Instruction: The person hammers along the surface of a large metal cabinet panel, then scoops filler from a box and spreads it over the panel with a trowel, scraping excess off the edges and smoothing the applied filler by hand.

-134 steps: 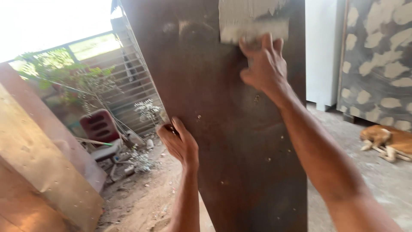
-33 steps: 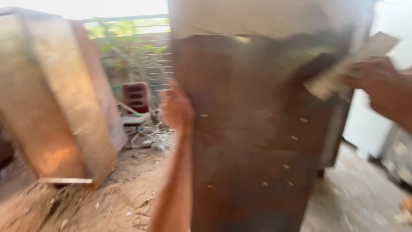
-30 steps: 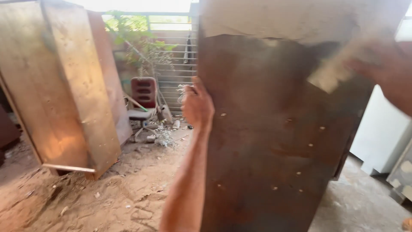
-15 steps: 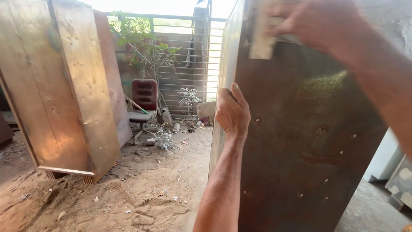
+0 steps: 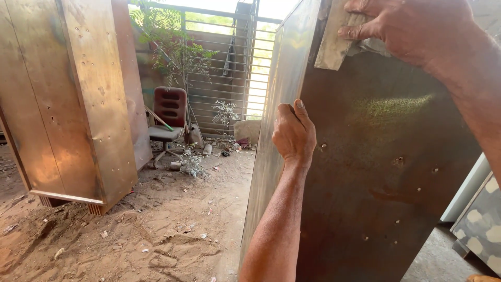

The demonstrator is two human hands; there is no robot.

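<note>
Sanding step: my left hand grips the brown cabinet edge, fingers curled; my right hand, upper right, presses sandpaper, fingers clamped.

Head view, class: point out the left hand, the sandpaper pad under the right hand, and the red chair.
left hand (image 5: 294, 133), head view, on its back.
sandpaper pad (image 5: 332, 44), head view, on its bare left part.
right hand (image 5: 412, 28), head view, on its back.
red chair (image 5: 169, 104), head view, on its backrest.

Counted in view: two hands, left hand and right hand; two tall metal cabinets, the dark near cabinet and the far cabinet; one sanding pad; one red chair; one barred gate.
</note>
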